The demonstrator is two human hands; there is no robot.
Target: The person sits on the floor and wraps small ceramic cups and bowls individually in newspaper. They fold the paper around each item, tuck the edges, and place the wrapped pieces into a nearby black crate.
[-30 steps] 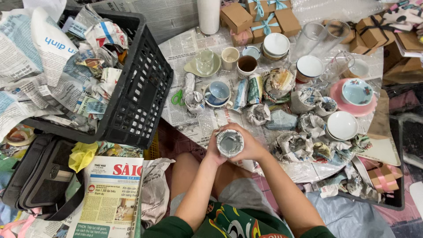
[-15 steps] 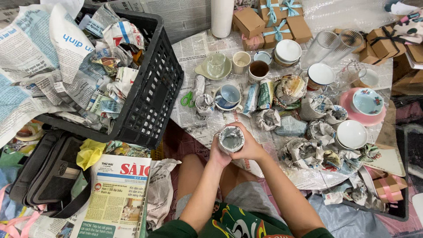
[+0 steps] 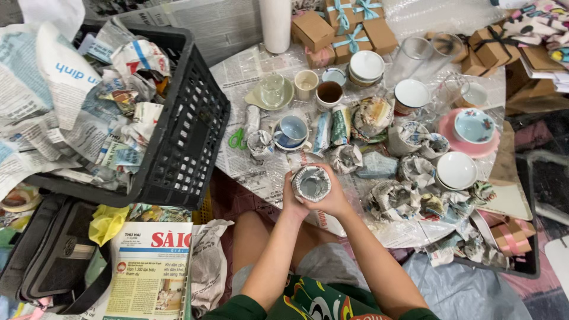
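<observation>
Wrapped cup (image 3: 311,184): cup bundled in newspaper, open mouth upward, at the near edge of the desk (image 3: 261,178).
Left hand (image 3: 291,198): closed around the cup's left side.
Right hand (image 3: 333,198): closed around its right side.
Black crate (image 3: 184,136): left of the cup, full of crumpled newspaper.

Looks like a home packing spot, prob. a small ceramics/gift business run from a living room floor: low table (image 3: 249,71) covered w/ newspaper & bubble wrap, loaded w/ cups, bowls (image 3: 456,170) & glasses, many already wrapped in newsprint; kraft gift boxes (image 3: 349,29) w/ ribbon at far edge; black plastic crate (image 3: 189,136) stuffed w/ crumpled paper; stack of newspapers (image 3: 151,266) beside a bag on the floor
</observation>
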